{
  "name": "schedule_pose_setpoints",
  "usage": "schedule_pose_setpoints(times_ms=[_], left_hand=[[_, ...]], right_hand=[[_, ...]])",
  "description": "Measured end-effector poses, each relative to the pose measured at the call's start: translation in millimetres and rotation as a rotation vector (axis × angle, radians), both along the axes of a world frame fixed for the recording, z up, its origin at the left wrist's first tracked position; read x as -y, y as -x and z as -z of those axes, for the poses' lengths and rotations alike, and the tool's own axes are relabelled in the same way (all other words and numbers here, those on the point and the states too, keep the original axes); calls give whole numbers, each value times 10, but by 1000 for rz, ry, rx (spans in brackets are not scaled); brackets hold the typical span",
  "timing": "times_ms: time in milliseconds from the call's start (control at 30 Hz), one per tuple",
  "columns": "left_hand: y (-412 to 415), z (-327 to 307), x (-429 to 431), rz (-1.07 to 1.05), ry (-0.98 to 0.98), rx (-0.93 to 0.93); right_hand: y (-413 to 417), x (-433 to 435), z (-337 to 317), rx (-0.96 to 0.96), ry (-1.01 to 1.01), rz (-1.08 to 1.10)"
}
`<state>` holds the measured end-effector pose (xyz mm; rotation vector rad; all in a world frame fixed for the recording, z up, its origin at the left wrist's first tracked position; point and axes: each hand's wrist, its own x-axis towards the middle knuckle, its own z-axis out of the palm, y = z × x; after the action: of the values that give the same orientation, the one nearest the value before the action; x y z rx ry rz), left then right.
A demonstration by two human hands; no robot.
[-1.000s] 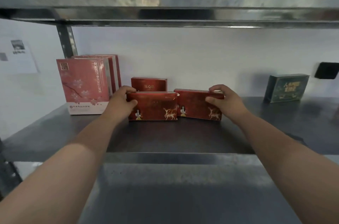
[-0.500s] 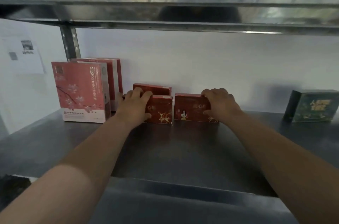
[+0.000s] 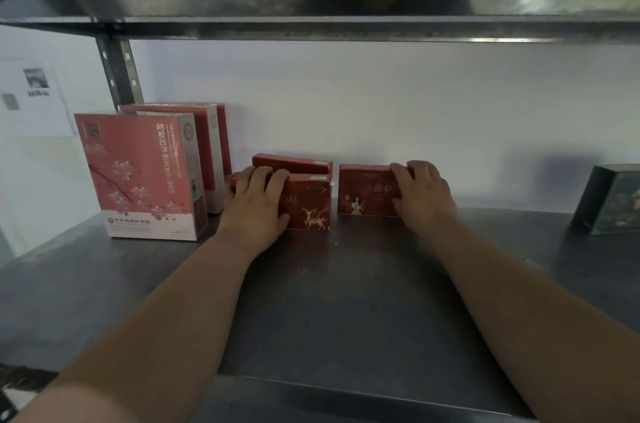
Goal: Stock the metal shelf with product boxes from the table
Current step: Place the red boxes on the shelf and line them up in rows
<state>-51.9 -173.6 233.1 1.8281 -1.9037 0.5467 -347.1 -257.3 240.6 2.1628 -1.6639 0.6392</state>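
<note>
The left hand (image 3: 254, 203) curls over the top edge of a glossy red box (image 3: 304, 203) standing on the steel shelf (image 3: 346, 301); the right hand (image 3: 420, 192) clasps a second red box (image 3: 363, 190) just beside it. A third (image 3: 292, 163) stands behind. Tall pink cartons (image 3: 138, 173) stand left, against a white wall (image 3: 381, 100).

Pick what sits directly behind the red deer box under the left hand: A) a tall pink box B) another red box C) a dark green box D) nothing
B: another red box stands right behind the red deer box that the left hand grips.
</note>
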Motion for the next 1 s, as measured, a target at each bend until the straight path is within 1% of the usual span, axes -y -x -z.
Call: schedule_pose_setpoints(times_ms=[333, 533, 600, 633, 733, 767, 800, 867, 933, 1000], left_hand=[[1, 16, -38, -35, 9, 38], [26, 0, -76, -61, -34, 12], [31, -13, -111, -55, -40, 4], [37, -17, -132, -40, -6, 0], [77, -3, -206, 78, 204, 2], [106, -7, -240, 125, 220, -13], [145, -17, -286, 165, 181, -38], [242, -9, -369, 196, -1, -16], [358, 40, -425, 189, -198, 31], [463, 87, -486, 177, -379, -29]], right_hand=[[10, -26, 36, -17, -37, 22], [5, -71, 33, -23, -86, 7], [6, -115, 31, 1, -74, 1], [8, -151, 28, 25, -40, -23], [18, -254, 33, 92, 123, -177], [19, -302, 34, 84, 154, -222], [23, -353, 46, 54, 148, -256], [18, -475, 90, -55, 38, -293], [0, -614, 171, -127, -160, -293], [-19, -793, 218, -101, -351, -254]])
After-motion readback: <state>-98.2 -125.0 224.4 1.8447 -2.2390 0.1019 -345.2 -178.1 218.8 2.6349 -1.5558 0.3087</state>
